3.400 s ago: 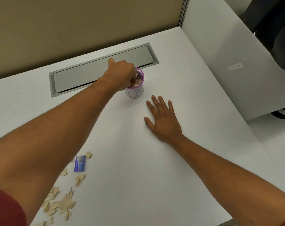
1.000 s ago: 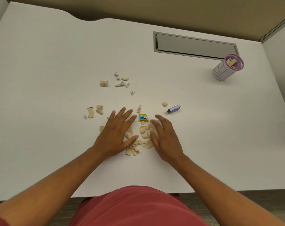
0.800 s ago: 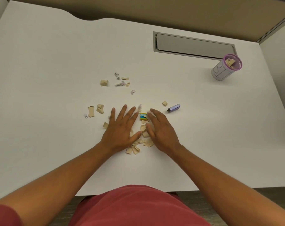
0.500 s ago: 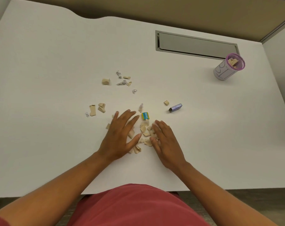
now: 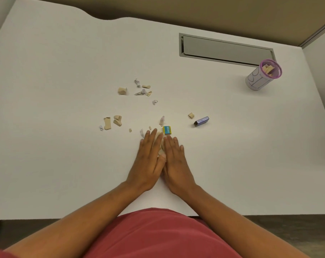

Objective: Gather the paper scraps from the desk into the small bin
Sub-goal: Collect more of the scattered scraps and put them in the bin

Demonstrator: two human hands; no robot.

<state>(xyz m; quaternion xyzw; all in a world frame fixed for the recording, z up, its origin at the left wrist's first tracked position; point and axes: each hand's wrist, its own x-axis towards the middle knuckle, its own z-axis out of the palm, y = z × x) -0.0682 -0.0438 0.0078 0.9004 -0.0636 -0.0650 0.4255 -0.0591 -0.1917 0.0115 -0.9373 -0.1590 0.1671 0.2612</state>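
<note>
My left hand (image 5: pixel 148 161) and my right hand (image 5: pixel 176 164) lie side by side on the white desk (image 5: pixel 64 164), fingers straight and pressed toward each other. A small pile of tan paper scraps (image 5: pixel 161 148) is squeezed between them and mostly hidden. Loose scraps lie beyond my fingertips: a tan piece (image 5: pixel 122 90), a pair (image 5: pixel 117 120), one strip (image 5: pixel 107 123), a crumpled white bit (image 5: pixel 140 93) and a piece to the right (image 5: pixel 190 115). The small bin (image 5: pixel 262 75), a white cup with a purple rim, stands far right with scraps inside.
A blue and yellow wrapper (image 5: pixel 167 130) lies just past my fingertips. A small purple box (image 5: pixel 201 121) sits to its right. A grey cable hatch (image 5: pixel 225 50) is set into the desk behind the bin. A partition wall runs along the back; the desk's front edge is at my waist.
My hands were apart with spread fingers over the scraps; they have slid together, closing the fingers and sweeping the near scraps into a pile between them.
</note>
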